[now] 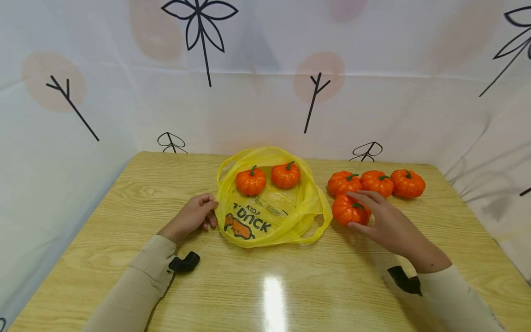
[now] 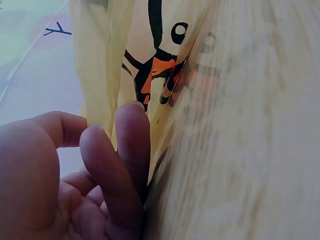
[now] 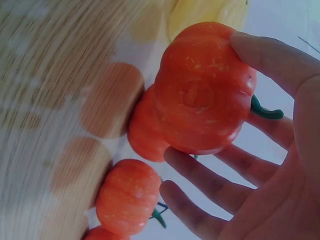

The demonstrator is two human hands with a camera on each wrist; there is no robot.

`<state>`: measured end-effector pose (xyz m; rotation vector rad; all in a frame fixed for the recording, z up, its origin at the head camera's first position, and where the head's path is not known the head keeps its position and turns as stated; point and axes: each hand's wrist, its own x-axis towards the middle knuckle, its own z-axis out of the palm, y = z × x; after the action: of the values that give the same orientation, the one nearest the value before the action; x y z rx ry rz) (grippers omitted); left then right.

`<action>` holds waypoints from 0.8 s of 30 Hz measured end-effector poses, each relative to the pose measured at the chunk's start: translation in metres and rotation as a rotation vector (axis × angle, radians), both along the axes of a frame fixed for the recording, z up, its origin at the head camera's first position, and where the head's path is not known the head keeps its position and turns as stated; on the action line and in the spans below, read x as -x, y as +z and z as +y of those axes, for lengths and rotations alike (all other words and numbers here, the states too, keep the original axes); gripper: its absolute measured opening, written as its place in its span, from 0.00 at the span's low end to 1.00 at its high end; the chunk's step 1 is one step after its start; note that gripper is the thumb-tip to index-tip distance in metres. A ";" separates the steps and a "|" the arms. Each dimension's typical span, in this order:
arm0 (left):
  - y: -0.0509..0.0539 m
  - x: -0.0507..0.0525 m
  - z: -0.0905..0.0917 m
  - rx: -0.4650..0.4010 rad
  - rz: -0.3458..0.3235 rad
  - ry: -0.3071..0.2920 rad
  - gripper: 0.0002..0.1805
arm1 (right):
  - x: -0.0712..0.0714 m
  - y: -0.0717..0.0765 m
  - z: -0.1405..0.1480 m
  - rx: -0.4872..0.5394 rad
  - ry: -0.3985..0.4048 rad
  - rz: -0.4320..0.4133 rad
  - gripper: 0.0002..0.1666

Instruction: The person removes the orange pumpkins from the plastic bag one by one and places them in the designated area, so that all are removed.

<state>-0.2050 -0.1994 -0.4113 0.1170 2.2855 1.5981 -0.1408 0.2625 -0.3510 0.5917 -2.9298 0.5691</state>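
Note:
A yellow plastic bag (image 1: 309,203) lies spread with its mouth facing up, its printed inside showing. Inside it are two small orange toy pumpkins, one on the left (image 1: 250,181) and one on the right (image 1: 286,175). The left hand (image 1: 192,216) pinches the bag's left rim; in the left wrist view its fingertips (image 2: 132,122) press the yellow film. Between thumb and fingers, the right hand (image 1: 387,226) grips another toy pumpkin (image 1: 348,211), right of the bag. The right wrist view shows this pumpkin (image 3: 200,95) raised off the table, its underside visible.
Three more toy pumpkins, a left (image 1: 343,183), a middle (image 1: 376,183) and a right one (image 1: 408,183), stand in a row behind the right hand. The wooden table (image 1: 166,184) ends at a patterned cloth backdrop (image 1: 257,110). One bag handle (image 1: 317,233) loops toward the right.

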 end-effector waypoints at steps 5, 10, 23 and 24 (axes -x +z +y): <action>0.000 0.000 0.000 0.003 0.002 0.002 0.13 | 0.001 -0.004 0.004 -0.004 -0.011 -0.028 0.43; 0.000 0.000 -0.001 0.006 0.000 0.003 0.13 | 0.004 -0.006 0.009 -0.008 -0.026 -0.060 0.43; 0.000 0.000 0.000 0.008 0.009 -0.004 0.13 | 0.010 -0.011 0.016 -0.016 -0.063 -0.126 0.43; 0.000 0.000 0.000 0.008 0.008 -0.001 0.13 | 0.010 -0.012 0.016 -0.015 -0.062 -0.128 0.43</action>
<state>-0.2050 -0.1997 -0.4114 0.1234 2.2974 1.5903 -0.1506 0.2786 -0.3625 0.4806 -3.0619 0.5992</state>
